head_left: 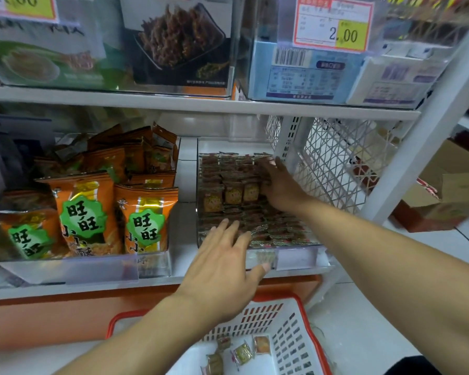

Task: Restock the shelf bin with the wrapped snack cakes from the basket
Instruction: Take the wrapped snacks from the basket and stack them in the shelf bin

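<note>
Pressing snack cakes (both hands flat).

We are looking at a clear shelf bin, open at the top. Above the bin, the upper shelf board is capping the room, leaving a wide gap over the packed snack cakes. Right of the bin, a white lattice panel is closing off the side. Left of the bin, orange snack bags are crowding the neighbouring bin. Below the bin, a red-rimmed basket is standing open-topped, and our left hand is crossing over the bin's front wall.
</note>
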A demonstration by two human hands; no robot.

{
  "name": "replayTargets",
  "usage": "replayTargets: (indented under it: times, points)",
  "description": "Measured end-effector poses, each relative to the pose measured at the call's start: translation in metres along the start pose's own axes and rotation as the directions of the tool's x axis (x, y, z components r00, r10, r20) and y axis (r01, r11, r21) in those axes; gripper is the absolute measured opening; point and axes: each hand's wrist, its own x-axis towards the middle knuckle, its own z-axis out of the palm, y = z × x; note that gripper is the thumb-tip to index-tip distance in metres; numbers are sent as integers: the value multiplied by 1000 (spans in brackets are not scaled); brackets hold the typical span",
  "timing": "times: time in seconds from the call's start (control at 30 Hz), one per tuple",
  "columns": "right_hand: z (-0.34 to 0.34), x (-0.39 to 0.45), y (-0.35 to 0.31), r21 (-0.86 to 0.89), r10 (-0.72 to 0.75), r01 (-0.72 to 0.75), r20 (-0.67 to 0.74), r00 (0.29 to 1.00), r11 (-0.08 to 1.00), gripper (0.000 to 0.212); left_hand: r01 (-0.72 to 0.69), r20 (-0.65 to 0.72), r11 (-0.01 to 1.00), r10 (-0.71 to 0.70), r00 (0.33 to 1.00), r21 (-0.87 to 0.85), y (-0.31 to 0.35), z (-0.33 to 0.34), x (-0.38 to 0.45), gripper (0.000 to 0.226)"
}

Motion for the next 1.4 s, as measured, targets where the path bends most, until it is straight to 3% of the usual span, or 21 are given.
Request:
replayTargets:
  times: [0.1, 0.17, 0.23, 0.27, 0.3, 0.33, 0.4, 0.47, 0.5, 0.53, 0.6, 0.7, 0.9, 1.07, 1.17, 1.23, 1.27, 1.33, 1.4]
  points:
    - [-12, -14, -12, 28, 35, -32, -134, 990, 999, 73, -33, -59, 999, 32, 998, -21, 6, -7, -5, 69]
    - [-17, -34, -29, 41, -51, 70, -345, 937, 997, 64, -80, -179, 996, 70, 981, -47, 8, -14, -11, 51]
    - [-13, -65, -50, 77, -253, 378, -618, 744, 923, 45, -152, -301, 988, 135, 944, -35, 6, -16, -22, 25]
    - [-6, -85, -60, 70, -374, 567, -684, 626, 821, 36, -181, -326, 982, 157, 932, -44, 4, -13, -30, 13]
    - [7, -106, -66, 55, -500, 719, -681, 535, 693, 30, -181, -292, 982, 157, 943, -60, 1, -5, -39, 3]
    - [25, -128, -69, 61, -613, 807, -618, 492, 587, 27, -155, -226, 986, 138, 964, -57, -4, 6, -48, 11]
    - [72, -167, -61, 133, -731, 821, -394, 557, 555, 22, -52, 66, 999, 53, 996, -16, -24, 40, -67, 22]
    - [131, -196, -33, 124, -647, 645, -27, 762, 754, 20, 114, 411, 992, -127, 903, 55, -57, 82, -89, 6]
    - [159, -205, -12, 34, -467, 471, 217, 857, 881, 24, 211, 533, 972, -235, 813, 106, -77, 103, -101, 26]
    - [186, -211, 12, -89, -219, 280, 419, 881, 956, 33, 274, 623, 948, -312, 717, 159, -97, 122, -113, 45]
    - [229, -219, 58, -258, 154, 8, 601, 784, 966, 51, 361, 667, 902, -422, 614, 238, -130, 154, -133, 64]
    - [268, -220, 104, -286, 304, -165, 554, 775, 944, 51, 514, 640, 825, -529, 557, 235, -160, 196, -148, 65]
    - [322, -206, 141, -434, 409, -198, 471, 782, 879, 69, 629, 528, 749, -627, 573, 207, -188, 266, -149, 61]
    - [337, -205, 152, -463, 416, -207, 411, 811, 862, 44, 628, 399, 739, -667, 629, 246, -201, 295, -147, 42]
    - [335, -212, 150, -413, 346, -220, 260, 901, 884, 38, 752, 377, 646, -733, 566, 128, -205, 299, -149, 39]
    - [336, -218, 146, -349, 240, -145, 247, 939, 926, 24, 824, 414, 567, -754, 511, 16, -206, 298, -151, 32]
    - [338, -219, 144, -292, 191, -112, 257, 947, 950, 18, 839, 457, 540, -729, 509, -73, -205, 298, -152, 32]
    - [341, -214, 138, -219, 154, -99, 248, 956, 971, 22, 804, 576, 535, -582, 573, -260, -198, 298, -151, 35]
    - [346, -205, 135, -249, 135, -82, 201, 970, 965, 20, 749, 669, 579, -421, 613, -322, -183, 301, -148, 36]
